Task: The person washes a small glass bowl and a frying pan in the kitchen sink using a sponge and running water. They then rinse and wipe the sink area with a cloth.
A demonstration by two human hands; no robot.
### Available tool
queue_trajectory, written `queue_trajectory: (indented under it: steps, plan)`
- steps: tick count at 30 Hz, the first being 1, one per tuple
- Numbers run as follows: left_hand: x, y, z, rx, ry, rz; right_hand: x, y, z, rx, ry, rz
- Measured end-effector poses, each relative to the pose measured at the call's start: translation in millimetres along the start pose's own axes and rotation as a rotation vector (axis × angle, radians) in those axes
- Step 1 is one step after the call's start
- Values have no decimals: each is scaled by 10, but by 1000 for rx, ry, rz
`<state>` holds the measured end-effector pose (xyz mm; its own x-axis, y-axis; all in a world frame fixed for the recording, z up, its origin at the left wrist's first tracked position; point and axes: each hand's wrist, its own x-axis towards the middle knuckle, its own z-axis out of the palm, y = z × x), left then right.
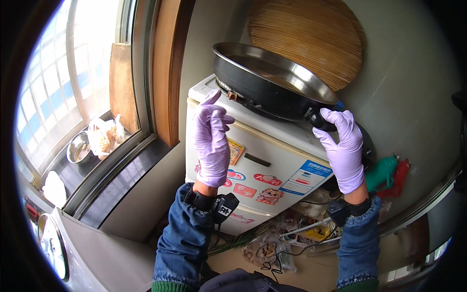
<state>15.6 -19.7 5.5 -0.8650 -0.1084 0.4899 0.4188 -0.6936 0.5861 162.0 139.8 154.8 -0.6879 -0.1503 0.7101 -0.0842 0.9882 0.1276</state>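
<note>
Gripping the black handle (318, 119) of the dark pan (262, 97) in the right hand (344, 146), partly covering it; holding nothing visible in the half-curled left hand (212, 131). On or just above the white fridge (279, 160), cannot tell which, pointing the pan's handle toward the fridge's right end, long axis along its front edge; with pan floor partly hidden.

Two hands (211, 138) (345, 148) — one pan (265, 92) — one fridge (279, 158)
</note>
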Motion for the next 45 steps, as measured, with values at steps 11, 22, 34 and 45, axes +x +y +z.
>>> queue_trajectory:
  steps: [11, 22, 34, 45]
  plan:
    - [-337, 3, 2, 132, -82, 6, -40, -41, 6, -28, 21, -16]
    - [-2141, 522, -1133, 234, 182, -649, -1813, -827, 524, 541, -239, 66]
    - [-4820, 1585, -879, 440, 737, -417, -3839, -1361, 904, 1374, -638, -150]
    - [-6754, 2342, -390, 503, 1111, -212, -4872, -1795, 400, 1505, -890, -492]
